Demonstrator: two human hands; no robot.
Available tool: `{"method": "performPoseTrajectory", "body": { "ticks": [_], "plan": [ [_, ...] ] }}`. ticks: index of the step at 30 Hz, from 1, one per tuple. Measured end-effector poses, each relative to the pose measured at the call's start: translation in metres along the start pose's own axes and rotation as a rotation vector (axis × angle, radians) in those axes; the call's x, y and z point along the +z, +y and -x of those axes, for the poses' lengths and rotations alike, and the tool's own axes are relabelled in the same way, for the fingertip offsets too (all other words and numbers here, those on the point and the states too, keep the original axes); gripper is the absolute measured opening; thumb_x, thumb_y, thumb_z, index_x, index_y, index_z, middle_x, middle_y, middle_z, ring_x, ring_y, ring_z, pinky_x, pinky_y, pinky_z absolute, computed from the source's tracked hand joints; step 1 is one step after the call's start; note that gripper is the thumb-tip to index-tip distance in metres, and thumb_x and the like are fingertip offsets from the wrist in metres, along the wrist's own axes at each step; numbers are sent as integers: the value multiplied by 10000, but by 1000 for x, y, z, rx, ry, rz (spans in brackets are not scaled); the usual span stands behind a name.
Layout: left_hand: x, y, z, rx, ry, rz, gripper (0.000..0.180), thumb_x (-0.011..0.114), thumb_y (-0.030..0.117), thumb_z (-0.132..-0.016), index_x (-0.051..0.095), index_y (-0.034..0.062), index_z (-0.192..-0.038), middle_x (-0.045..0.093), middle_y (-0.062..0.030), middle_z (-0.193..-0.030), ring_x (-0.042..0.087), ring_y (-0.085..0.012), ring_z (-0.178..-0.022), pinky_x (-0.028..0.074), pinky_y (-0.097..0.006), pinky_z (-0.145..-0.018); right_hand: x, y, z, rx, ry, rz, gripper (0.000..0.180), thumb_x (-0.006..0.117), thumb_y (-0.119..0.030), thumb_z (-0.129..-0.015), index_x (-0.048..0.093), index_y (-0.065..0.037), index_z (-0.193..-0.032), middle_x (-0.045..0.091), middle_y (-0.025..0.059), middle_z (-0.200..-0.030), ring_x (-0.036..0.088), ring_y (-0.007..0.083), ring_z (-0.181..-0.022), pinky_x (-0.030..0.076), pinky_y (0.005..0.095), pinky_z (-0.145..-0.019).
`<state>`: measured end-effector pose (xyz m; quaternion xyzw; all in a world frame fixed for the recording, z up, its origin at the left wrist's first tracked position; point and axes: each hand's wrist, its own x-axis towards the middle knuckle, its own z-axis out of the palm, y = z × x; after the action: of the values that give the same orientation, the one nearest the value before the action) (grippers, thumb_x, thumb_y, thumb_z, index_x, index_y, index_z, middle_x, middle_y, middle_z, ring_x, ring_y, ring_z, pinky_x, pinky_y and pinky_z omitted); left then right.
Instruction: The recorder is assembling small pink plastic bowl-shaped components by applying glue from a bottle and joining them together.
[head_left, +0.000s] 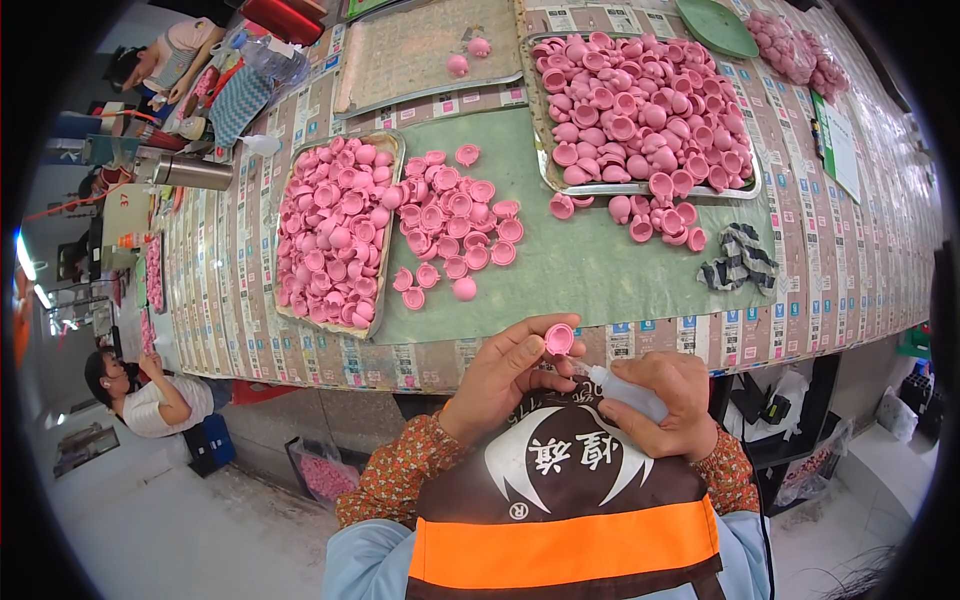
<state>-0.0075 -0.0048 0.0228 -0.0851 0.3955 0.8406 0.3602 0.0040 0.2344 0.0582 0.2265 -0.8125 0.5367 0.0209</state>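
Observation:
Between the thumb and fingers of my left hand (508,368) is a small pink plastic cup-shaped piece (559,338), its hollow side facing up. My right hand (664,398) grips a translucent squeeze bottle (632,393), with its thin nozzle pointing left, close beneath the pink piece. Whether the tip touches the piece, I cannot tell. Both hands are over my apron, just off the table's near edge. Beyond them on the green mat (590,280) lies a loose heap of similar pink pieces (452,215).
Metal trays full of pink pieces stand at left (335,235) and right (640,115). A flatter tray (430,55) holds a few pieces. A striped cloth (740,262) lies at right, a steel flask (193,171) at far left. Other people (160,395) sit to the left.

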Motion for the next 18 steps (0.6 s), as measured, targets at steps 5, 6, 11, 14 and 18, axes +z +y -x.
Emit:
{"method": "performPoseTrajectory", "body": {
  "ticks": [5,6,11,14,18],
  "plan": [
    [1,0,-1,-34,12,47,558,521,338,-1019,413,-39,-1415,632,-145,-1168,648,-181,-980,584,-327,-848,3,2,0,-1,7,-28,321,829,-113,-696,654,-33,-953,678,119,-742,673,266,-610,502,344,-543],
    [0,0,-1,-47,7,70,556,511,339,-1023,411,-41,-1415,632,-144,-1162,646,-178,-966,586,-328,-843,3,2,1,-2,8,-18,324,829,-114,-696,653,-32,-955,679,120,-744,673,268,-611,502,345,-543],
    [0,-2,-1,-91,-11,157,550,475,336,-1038,398,-51,-1421,629,-139,-1153,640,-174,-932,594,-330,-826,1,1,0,5,29,-29,337,827,-116,-677,652,-16,-946,672,129,-736,655,265,-590,485,340,-535],
    [-1,-3,0,-104,-32,217,545,454,326,-1047,384,-57,-1428,624,-138,-1165,639,-176,-934,598,-335,-824,-1,0,-3,22,18,-35,338,827,-115,-677,653,-13,-948,675,131,-742,656,262,-591,484,337,-536],
    [-1,-4,-1,-115,-60,202,529,420,344,-1059,403,-38,-1425,616,-103,-1184,630,-131,-945,588,-307,-839,4,4,-2,-9,19,-51,334,825,-107,-697,652,-21,-969,683,130,-757,673,262,-614,497,341,-545]
  ]
}}
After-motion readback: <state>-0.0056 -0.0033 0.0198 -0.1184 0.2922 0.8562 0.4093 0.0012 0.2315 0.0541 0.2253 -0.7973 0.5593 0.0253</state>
